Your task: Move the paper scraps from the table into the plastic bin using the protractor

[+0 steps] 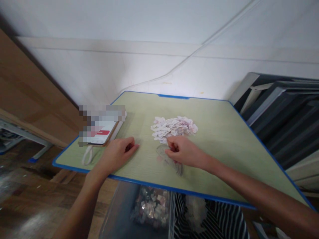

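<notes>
Clear plastic piece (pixel 179 169) between centre and near edge of the table (pixel 224 132), curved rim showing, rest covered by the right hand (pixel 185 151). Blurred and see-through, exact shape unclear. Right hand curled down over it, thumb against the bent fingers; pinching plastic, a scrap or nothing: cannot tell. Left hand (pixel 118 151) toward the left end of the near edge, loosely curled, thumb a little off the forefinger, no item visible; palm hidden, so cannot tell if holding anything.

Paper scraps (pixel 174 127) heaped just beyond the right hand, roughly midway between left and right edges, white with pinkish tints. Probably very light, thin, easy to tear or scatter. Best taken by a loose corner at the heap's border, thumb plus forefinger. Plastic likely light, slick, a bit bendy; safest hold at the curved rim, no hard squeeze.

Table pale green, smooth-looking, blue trim along the edges; flat bits probably awkward to lift off it. Phone (pixel 104 130) near the left edge, partly pixelated, white loop (pixel 87 156) toward the near left corner.

Below near edge: bin (pixel 117 209) with small glossy pieces (pixel 151 205), striped cloth (pixel 219 215) alongside. Beyond far edge: white wall (pixel 149 64), cable (pixel 183 62) slanting across. Past left edge: brown board (pixel 37 89), wood floor (pixel 20 199). Past right edge: dark panels (pixel 286 103), stacked leaning.
</notes>
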`<state>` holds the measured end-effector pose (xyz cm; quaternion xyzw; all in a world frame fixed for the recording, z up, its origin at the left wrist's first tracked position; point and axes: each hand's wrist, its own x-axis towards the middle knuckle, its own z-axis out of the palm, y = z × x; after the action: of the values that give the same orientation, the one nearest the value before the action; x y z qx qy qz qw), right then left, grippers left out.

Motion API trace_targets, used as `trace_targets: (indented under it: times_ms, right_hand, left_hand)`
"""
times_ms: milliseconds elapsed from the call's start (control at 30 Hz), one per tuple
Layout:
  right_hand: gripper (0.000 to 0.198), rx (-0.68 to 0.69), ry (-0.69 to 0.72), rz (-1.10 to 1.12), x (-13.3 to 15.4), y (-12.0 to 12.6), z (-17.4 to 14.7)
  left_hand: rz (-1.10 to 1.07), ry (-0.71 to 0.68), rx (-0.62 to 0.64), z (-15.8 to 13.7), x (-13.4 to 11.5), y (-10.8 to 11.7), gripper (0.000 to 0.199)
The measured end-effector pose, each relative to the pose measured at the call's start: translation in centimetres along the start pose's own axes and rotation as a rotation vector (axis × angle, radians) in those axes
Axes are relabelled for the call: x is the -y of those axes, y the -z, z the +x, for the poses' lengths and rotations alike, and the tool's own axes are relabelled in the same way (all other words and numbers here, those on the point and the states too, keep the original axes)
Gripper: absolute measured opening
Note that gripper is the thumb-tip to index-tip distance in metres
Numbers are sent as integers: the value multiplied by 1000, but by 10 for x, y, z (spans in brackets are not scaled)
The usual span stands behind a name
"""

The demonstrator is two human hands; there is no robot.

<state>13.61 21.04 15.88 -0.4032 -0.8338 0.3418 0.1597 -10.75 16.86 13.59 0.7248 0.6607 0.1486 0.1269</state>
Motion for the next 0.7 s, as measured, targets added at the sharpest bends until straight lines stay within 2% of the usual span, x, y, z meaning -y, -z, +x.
trace_targets:
  times_ms: [167, 400, 567, 700]
  right_hand:
    - [24, 16, 130, 46, 2, -22, 7]
    - [11, 86, 125, 105, 2, -39, -8]
    - [13, 73, 140, 189, 6, -44, -13]
    - [19, 119, 155, 323, 4, -44, -11]
  left_hand:
    - [-1, 19, 15, 0, -2, 1, 29]
    - [6, 17, 12, 0, -3, 0, 29]
    - [-8, 6, 10, 0, -3, 0, 29]
    - [-2, 7, 4, 0, -3, 0, 30]
